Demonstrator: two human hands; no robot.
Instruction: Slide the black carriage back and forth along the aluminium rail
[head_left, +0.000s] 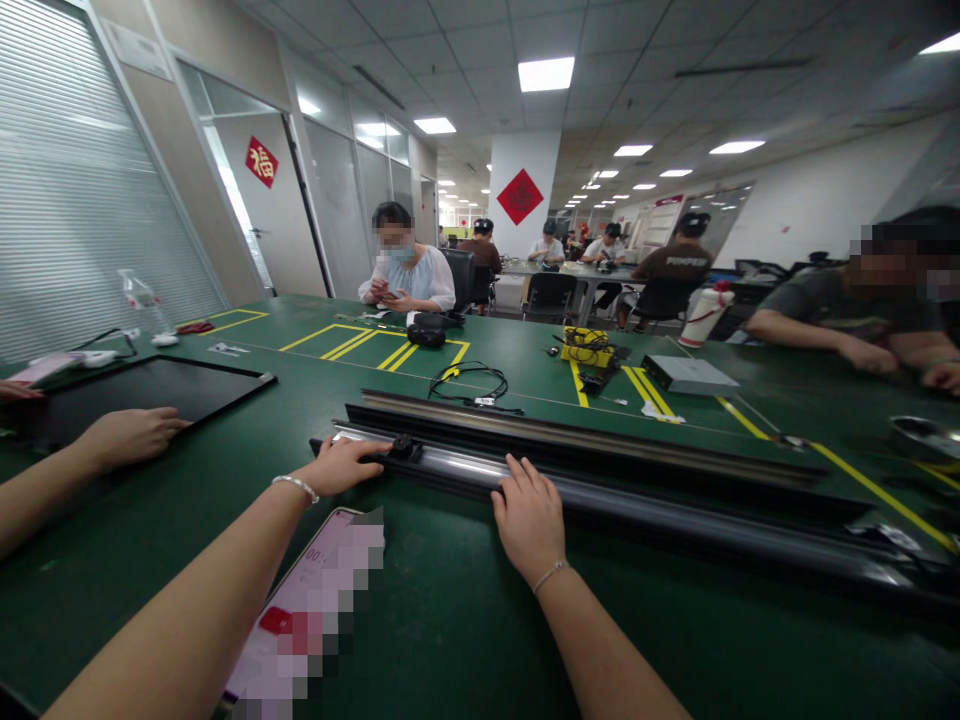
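A long black metal bar with a glossy rounded top (615, 503) lies across the green table in front of me. My left hand (341, 466) is at its left end, thumb and forefinger stretched out, the fingertip touching a small black part (405, 447) on the bar. Farther right, my right hand (531, 518) rests on the bar's near edge with its fingers extended and spread a little. Just behind lies a second long black bar (570, 435), roughly parallel. A phone (319, 590), partly blurred out, lies beside my left forearm.
At left, another person's hand (139, 437) rests on a flat black panel (217, 385). Beyond the bars are a coiled black cable (469, 378), a yellow box with cables (587, 347), a grey box (690, 375) and a white bottle (705, 315). People sit across and at right.
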